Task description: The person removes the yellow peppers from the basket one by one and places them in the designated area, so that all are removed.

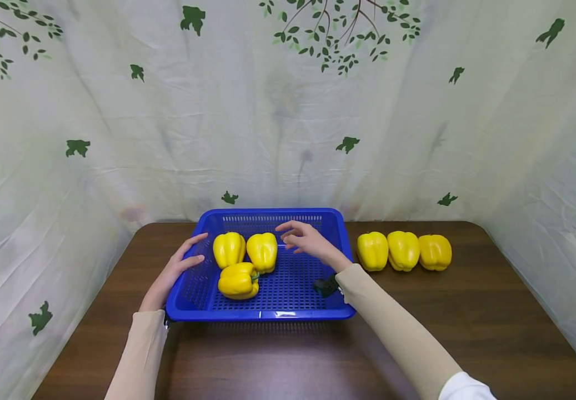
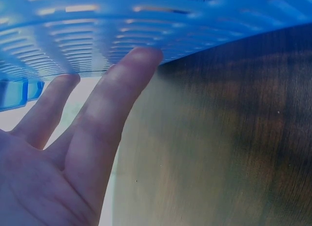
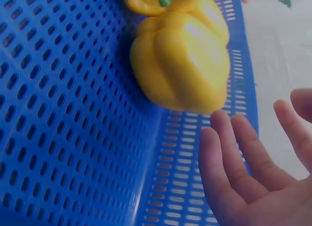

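A blue plastic basket (image 1: 288, 315) with slotted walls stands on the table. Inside it are three yellow bell peppers: one at the back left (image 1: 229, 250), one beside it (image 1: 261, 253), and one lying in front with its green stem to the right (image 1: 238, 281). My left hand (image 1: 175, 269) rests with extended fingers on the basket's left side; the left wrist view shows fingertips (image 2: 146, 55) against the slotted plastic. Over the basket's back middle hovers my right hand (image 1: 307, 240), fingers loosely bent and holding nothing. Its fingertips are close to the right-hand pepper (image 3: 183, 65).
Three more yellow bell peppers (image 1: 404, 251) stand in a row on the brown wooden table (image 1: 467, 322), right of the basket. A dark device (image 1: 325, 285) sits at the right wrist. Behind the table hangs a pale leaf-patterned cloth (image 1: 288, 139).
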### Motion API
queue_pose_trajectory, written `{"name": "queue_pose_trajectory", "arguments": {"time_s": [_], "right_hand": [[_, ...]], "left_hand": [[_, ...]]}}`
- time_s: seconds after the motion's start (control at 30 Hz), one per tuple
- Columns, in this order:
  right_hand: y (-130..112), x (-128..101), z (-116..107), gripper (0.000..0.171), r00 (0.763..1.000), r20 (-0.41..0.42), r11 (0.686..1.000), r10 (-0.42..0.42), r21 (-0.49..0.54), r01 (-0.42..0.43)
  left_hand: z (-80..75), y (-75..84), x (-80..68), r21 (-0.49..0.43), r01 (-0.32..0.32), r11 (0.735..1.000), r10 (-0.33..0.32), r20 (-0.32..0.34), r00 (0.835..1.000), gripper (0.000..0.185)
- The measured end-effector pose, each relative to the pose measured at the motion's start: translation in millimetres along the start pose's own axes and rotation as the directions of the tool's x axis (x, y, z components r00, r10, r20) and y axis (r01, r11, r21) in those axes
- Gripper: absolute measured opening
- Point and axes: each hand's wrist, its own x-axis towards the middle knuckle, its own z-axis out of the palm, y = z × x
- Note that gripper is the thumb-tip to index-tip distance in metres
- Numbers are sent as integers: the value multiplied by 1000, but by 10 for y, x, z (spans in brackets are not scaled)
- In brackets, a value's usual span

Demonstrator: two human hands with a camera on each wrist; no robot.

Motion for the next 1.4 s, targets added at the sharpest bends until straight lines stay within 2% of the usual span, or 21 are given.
{"name": "queue_pose_trajectory", "arguments": {"time_s": [0.2,0.53,0.87,1.1,1.4], "right_hand": [[-4,57,68,38,999,18,999,38,-35,-37],[-11,144,163,44,993,63,995,99,-31,-97],[39,196,243,53,988,74,990,139,-49,-136],[62,200,237,59,984,72,986,164,-45,-161],[110,234,297,64,980,89,975,180,-148,-166]], "left_hand": [[-11,5,-2,-22,6,1000,-6,1,1000,55],[-11,-4,-5,-50,27,998,-26,6,1000,56],[5,-24,-12,-9,11,1000,-11,-4,1000,55],[11,-9,-10,-16,15,1000,-15,0,1000,56],[12,8,-5,-42,23,999,-23,4,1000,55]]}}
